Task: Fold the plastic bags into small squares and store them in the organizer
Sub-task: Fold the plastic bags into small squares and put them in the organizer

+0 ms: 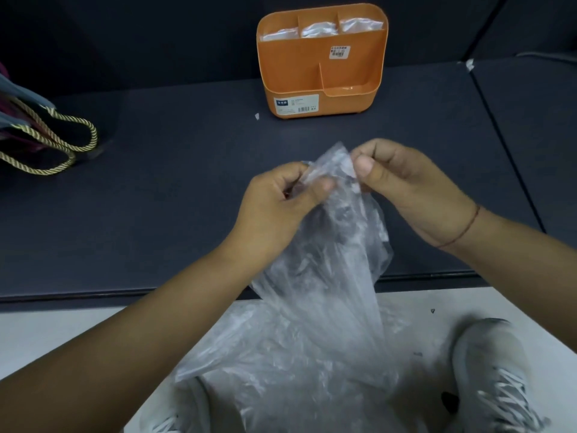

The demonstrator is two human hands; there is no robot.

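Note:
A clear, crumpled plastic bag [324,292] hangs from both my hands above the near edge of the dark table [156,189]. My left hand [281,198] pinches its top edge between thumb and fingers. My right hand [406,189] pinches the same top edge just to the right. The bag's lower part spreads down past the table edge toward the floor. An orange organizer [321,85] stands at the far middle of the table. Folded clear bags [318,29] sit in its three back compartments; the front compartments look bare.
A bag with gold rope handles [53,142] lies at the table's left edge. A small white scrap [257,116] sits left of the organizer. Below the table edge are a pale floor and my grey shoes [496,379].

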